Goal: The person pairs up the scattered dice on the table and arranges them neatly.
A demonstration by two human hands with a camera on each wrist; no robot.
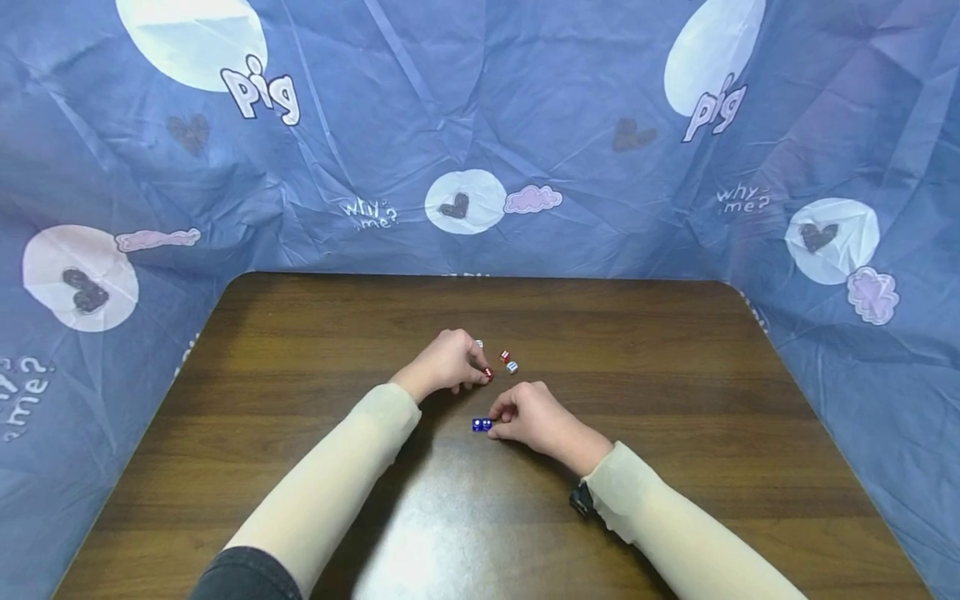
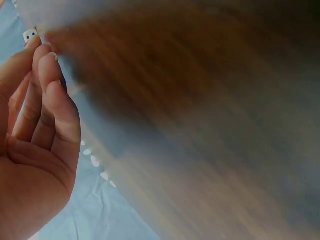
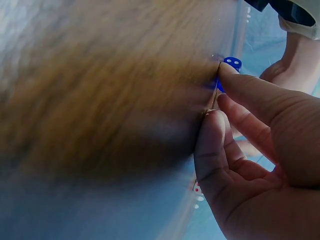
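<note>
My left hand (image 1: 448,360) holds a red die (image 1: 488,374) at the tips of its thumb and forefinger. In the left wrist view the fingers hide that die, and a white die (image 2: 31,35) shows just past the fingertips. Nearer the front, two blue dice (image 1: 477,425) sit side by side on the table. My right hand (image 1: 536,417) pinches the right one of them between thumb and forefinger. In the right wrist view a blue die (image 3: 232,62) shows beyond the forefinger and thumb, partly covered.
Beyond the hands lie another red die (image 1: 505,357) and a white die with blue marks (image 1: 512,367). Another white die (image 1: 479,343) peeks out behind the left hand. The brown wooden table (image 1: 637,350) is bordered by a blue printed cloth (image 1: 585,242).
</note>
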